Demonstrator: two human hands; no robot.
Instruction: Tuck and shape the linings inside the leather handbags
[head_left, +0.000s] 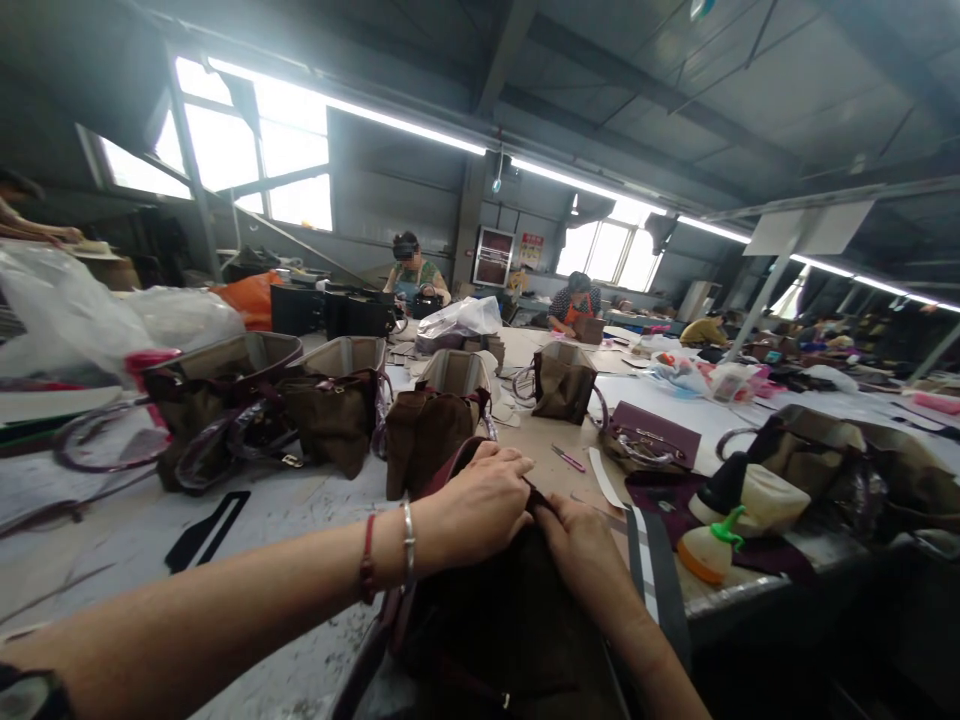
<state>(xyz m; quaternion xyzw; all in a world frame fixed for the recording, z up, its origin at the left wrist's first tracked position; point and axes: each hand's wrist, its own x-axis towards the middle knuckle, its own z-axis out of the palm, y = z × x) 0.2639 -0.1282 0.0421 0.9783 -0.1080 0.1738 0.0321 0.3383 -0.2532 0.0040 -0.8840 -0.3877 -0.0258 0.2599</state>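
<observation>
A dark brown handbag (pixel 502 610) with maroon trim stands close in front of me at the table's near side. My left hand (pixel 476 505) reaches across its top edge, its fingers bent and closed on the rim. Close beside it on the right, my right hand (pixel 585 550) pinches the same edge between thumb and fingers. The fingertips of both hands are partly hidden behind the fabric. Just beyond the hands stands another brown handbag (pixel 431 430), its top open and its pale lining showing.
More unfinished handbags (pixel 334 405) line the table. Purple-handled snips (pixel 568 458) lie ahead, near a purple flap piece (pixel 652 435). At right are a green-capped glue bottle (pixel 709 550) and a pale container (pixel 772 498). A black template (pixel 206 530) lies left. Co-workers sit across the table.
</observation>
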